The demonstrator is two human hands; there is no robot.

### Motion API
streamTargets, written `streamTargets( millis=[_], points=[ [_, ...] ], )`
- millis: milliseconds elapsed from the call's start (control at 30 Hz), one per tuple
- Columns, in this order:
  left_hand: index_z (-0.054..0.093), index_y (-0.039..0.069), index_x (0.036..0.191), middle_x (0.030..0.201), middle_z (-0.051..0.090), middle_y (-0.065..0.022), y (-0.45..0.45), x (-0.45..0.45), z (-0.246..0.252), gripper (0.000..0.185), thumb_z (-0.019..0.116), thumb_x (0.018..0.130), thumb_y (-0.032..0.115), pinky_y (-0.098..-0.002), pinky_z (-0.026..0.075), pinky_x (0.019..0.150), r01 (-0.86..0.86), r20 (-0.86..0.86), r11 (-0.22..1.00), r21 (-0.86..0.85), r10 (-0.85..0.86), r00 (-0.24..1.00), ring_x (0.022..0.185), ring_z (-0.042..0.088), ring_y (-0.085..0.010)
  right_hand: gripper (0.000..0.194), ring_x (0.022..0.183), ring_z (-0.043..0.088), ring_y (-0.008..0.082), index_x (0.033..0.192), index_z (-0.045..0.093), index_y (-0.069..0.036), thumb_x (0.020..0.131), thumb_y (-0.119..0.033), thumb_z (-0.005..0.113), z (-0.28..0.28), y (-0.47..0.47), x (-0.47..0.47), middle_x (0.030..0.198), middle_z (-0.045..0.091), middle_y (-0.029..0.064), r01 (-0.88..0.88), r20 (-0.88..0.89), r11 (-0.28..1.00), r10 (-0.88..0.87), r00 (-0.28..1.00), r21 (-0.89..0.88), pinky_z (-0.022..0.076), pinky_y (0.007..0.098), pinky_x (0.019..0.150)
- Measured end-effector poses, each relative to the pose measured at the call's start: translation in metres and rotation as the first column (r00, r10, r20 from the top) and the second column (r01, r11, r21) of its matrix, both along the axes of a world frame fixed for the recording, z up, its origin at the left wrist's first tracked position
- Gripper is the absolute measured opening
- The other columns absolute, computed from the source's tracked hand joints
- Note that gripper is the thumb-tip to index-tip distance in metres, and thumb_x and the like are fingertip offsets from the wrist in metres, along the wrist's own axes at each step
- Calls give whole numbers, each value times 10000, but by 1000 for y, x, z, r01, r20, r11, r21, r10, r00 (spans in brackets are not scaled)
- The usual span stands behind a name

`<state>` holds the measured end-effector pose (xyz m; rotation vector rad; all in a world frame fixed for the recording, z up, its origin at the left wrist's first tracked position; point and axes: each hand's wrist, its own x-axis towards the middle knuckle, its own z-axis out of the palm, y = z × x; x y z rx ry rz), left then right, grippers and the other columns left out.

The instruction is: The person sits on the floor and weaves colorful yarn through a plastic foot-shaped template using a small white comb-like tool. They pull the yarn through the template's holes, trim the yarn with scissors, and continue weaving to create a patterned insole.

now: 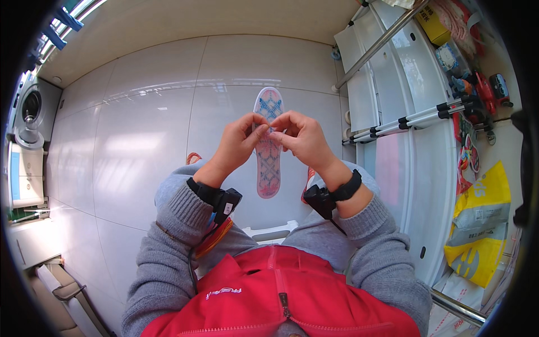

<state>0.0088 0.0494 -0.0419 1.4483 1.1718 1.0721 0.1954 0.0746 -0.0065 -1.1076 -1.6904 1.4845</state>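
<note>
A shoe insole (268, 166) with a blue and pink cross-stitch pattern and a white rim is held lengthwise between my knees, above the tiled floor. My left hand (240, 143) grips it near its middle, with thumb and forefinger pinched over the patterned face. From the other side, my right hand (305, 137) brings its bent thumb and forefinger up to the left fingertips. Anything as fine as a needle or thread between the fingertips is too small to make out. On my left thigh, partly hidden by the forearm, lie orange and yellow strands (217, 240).
White shelving panels (391, 84) with metal rails stand to the right, beside toys (488, 92) and a yellow-and-grey bag (480, 227). On the far left are a front-loading washing machine (31, 105) and white drawers (29, 177). A white stool edge (271, 231) shows between my thighs.
</note>
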Motion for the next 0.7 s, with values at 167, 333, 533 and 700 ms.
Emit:
streamTargets(
  millis=[167,333,533,700],
  points=[
    [584,14,959,720,586,-6,1,3,-1,98,601,916,101,-212,437,568,-26,25,998,66,24,999,650,517,-45,115,728,637,116,898,657,13,827,-76,672,-3,2,2,792,665,59,17,44,985,-25,999,172,518,258,671],
    [589,23,964,790,596,2,1,2,1,71,584,921,79,-211,452,619,-34,164,999,-28,38,986,718,530,-49,93,666,579,64,874,659,-11,854,-102,665,3,11,12,719,646,15,258,-6,936,-264,964,239,464,219,615],
    [598,25,985,844,610,-2,1,0,4,74,565,924,51,-215,476,668,-27,221,998,-50,37,975,768,549,-55,92,653,577,62,851,656,-7,846,-95,679,0,12,10,705,647,15,254,-24,938,-255,967,237,460,221,595],
    [606,22,991,868,624,-13,0,3,7,85,564,919,35,-214,484,677,-31,221,999,-26,36,975,780,565,-59,98,679,593,63,873,662,3,848,-89,687,-6,10,6,742,662,29,230,-24,958,-230,973,168,470,202,614]
  ],
)
